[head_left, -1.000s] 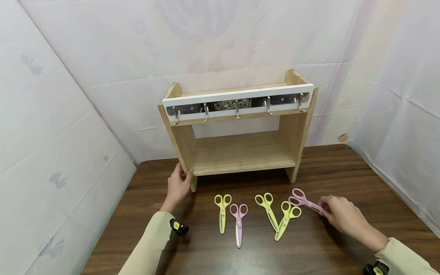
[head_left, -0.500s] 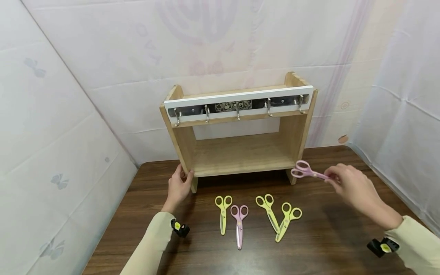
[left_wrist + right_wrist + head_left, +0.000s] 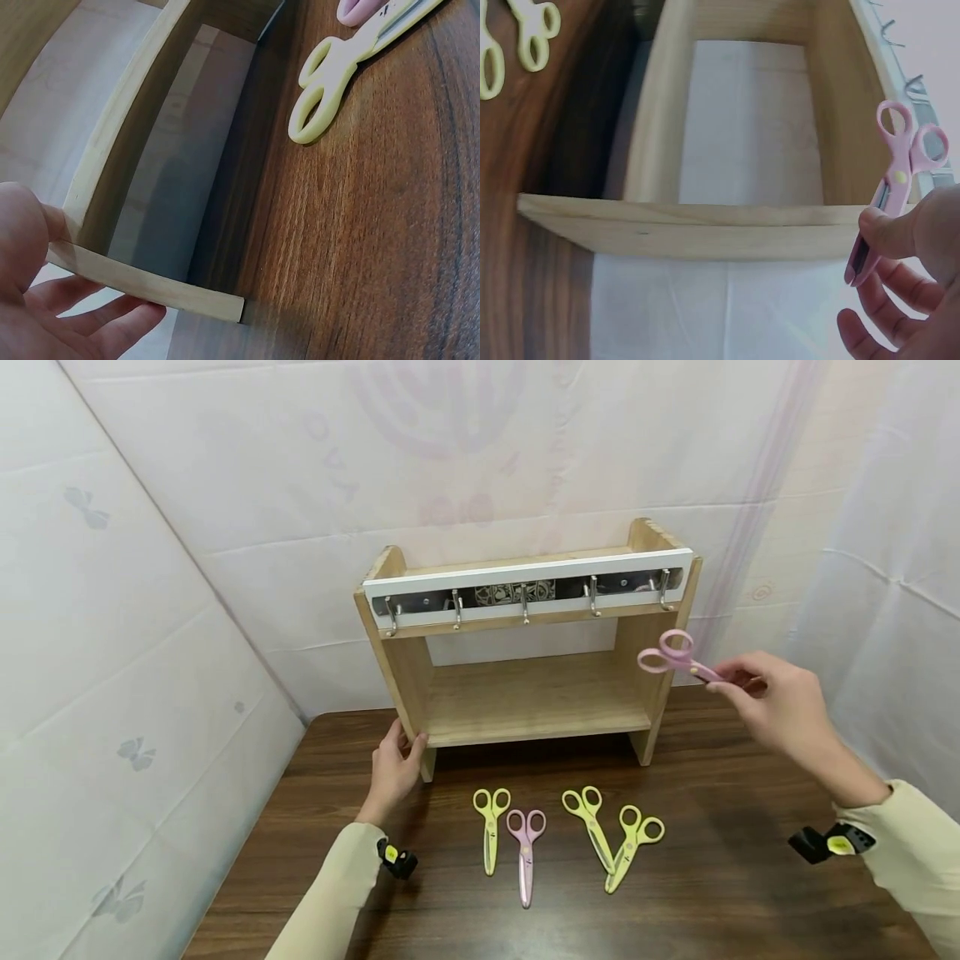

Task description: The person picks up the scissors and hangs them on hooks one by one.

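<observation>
My right hand (image 3: 783, 706) pinches a pair of pink scissors (image 3: 677, 655) by the blade end, in the air by the right side of a wooden shelf (image 3: 540, 693). The handle loops point left, near the rightmost hook; in the right wrist view thumb and fingers hold the blades (image 3: 866, 251). My left hand (image 3: 392, 770) holds the lower edge of the shelf's left side panel (image 3: 142, 281), thumb at the front and fingers behind it. Along the shelf's white top board runs a metal rail with several silver hooks (image 3: 525, 602), nothing hanging on them.
On the brown wooden table (image 3: 450, 927) in front of the shelf lie yellow scissors (image 3: 491, 831), another pink pair (image 3: 526, 860), and two more yellow pairs (image 3: 589, 828) whose tips touch or overlap. A pale cloth wall (image 3: 525, 468) stands behind.
My right hand has lifted the pink scissors off the table and raised them toward the level of the hooks. The left hand stays at the shelf's side.
</observation>
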Demonstrator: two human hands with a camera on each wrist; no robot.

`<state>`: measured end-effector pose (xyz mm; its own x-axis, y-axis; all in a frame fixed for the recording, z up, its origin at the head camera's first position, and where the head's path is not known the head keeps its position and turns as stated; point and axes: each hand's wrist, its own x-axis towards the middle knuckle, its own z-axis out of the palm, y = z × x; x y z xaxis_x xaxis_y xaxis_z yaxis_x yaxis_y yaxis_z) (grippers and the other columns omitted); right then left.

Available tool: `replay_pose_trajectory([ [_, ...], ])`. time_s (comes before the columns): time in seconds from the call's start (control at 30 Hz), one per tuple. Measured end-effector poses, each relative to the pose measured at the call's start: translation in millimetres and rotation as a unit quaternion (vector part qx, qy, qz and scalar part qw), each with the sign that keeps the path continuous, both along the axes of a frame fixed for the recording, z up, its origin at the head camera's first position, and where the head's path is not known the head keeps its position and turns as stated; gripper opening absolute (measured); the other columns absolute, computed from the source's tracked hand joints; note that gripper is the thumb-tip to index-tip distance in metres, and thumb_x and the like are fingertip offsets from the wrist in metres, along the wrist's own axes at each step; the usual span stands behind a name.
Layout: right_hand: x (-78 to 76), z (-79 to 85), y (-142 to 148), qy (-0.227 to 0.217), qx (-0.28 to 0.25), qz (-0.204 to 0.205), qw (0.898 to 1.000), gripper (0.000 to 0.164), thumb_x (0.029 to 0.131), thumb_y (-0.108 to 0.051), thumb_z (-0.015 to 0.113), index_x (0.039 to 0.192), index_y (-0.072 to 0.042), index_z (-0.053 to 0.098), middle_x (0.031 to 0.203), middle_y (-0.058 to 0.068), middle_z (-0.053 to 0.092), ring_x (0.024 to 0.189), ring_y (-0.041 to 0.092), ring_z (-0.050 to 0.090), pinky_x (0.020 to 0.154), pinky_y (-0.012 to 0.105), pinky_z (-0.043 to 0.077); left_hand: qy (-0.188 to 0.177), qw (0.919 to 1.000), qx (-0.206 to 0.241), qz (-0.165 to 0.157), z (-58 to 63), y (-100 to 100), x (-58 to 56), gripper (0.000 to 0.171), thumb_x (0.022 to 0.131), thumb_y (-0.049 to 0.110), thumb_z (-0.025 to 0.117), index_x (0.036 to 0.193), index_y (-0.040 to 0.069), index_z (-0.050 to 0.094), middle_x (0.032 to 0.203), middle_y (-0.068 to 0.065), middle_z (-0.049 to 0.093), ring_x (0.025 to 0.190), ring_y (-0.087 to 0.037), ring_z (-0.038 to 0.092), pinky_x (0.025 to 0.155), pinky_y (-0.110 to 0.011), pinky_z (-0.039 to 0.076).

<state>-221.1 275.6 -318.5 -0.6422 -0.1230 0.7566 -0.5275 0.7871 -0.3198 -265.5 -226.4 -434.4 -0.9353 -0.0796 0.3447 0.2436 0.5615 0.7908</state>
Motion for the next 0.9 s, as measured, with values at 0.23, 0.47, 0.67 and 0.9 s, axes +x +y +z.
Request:
replay_pose_trajectory([
  [0.23, -6.8, 13.3, -9.5, -0.03, -0.061, 0.017, 0.998, 0.013, 0.084, 0.0, 0.083, 0.095, -0.003, 0.077, 0.085, 0.014, 0.075, 0.071, -0.022, 0.053, 0.066, 0.001, 0.044, 0.007, 1.0, -0.003, 0.003, -1.1, -0.9, -0.4, 0.044, 0.105, 0.016, 0.061, 0.146, 0.003, 0.05, 0.132, -0.031, 0.062, 0.114, -0.042, 0.067, 0.085, -0.054, 0.06],
  [0.47, -16.0, 11.0, -19.5, -0.068, -0.083, 0.018, 0.994, 0.011, 0.086, -0.005, 0.083, 0.095, -0.003, 0.078, 0.083, 0.013, 0.075, 0.067, -0.014, 0.056, 0.06, 0.004, 0.044, 0.01, 0.9999, 0.0, 0.002, -3.4, -1.8, -1.1, 0.043, 0.105, 0.016, 0.061, 0.145, 0.004, 0.051, 0.133, -0.031, 0.062, 0.115, -0.042, 0.067, 0.086, -0.053, 0.06],
  [0.67, -20.7, 6.1, -22.2, -0.076, -0.089, 0.008, 0.993, 0.012, 0.087, -0.008, 0.084, 0.096, -0.004, 0.078, 0.082, 0.013, 0.075, 0.064, -0.011, 0.055, 0.056, 0.008, 0.042, 0.005, 1.0, 0.005, -0.004, -1.9, -0.5, -0.5, 0.043, 0.106, 0.016, 0.06, 0.146, 0.004, 0.051, 0.133, -0.031, 0.062, 0.117, -0.042, 0.066, 0.087, -0.054, 0.059],
  [0.9, -23.1, 1.1, -23.1, -0.087, -0.1, 0.015, 0.991, 0.013, 0.088, -0.01, 0.083, 0.098, -0.003, 0.078, 0.085, 0.015, 0.075, 0.064, -0.009, 0.057, 0.056, 0.007, 0.043, 0.01, 0.9999, 0.002, 0.002, -2.2, 1.1, -1.4, 0.042, 0.105, 0.015, 0.061, 0.145, 0.003, 0.052, 0.133, -0.03, 0.062, 0.117, -0.041, 0.066, 0.087, -0.054, 0.059],
])
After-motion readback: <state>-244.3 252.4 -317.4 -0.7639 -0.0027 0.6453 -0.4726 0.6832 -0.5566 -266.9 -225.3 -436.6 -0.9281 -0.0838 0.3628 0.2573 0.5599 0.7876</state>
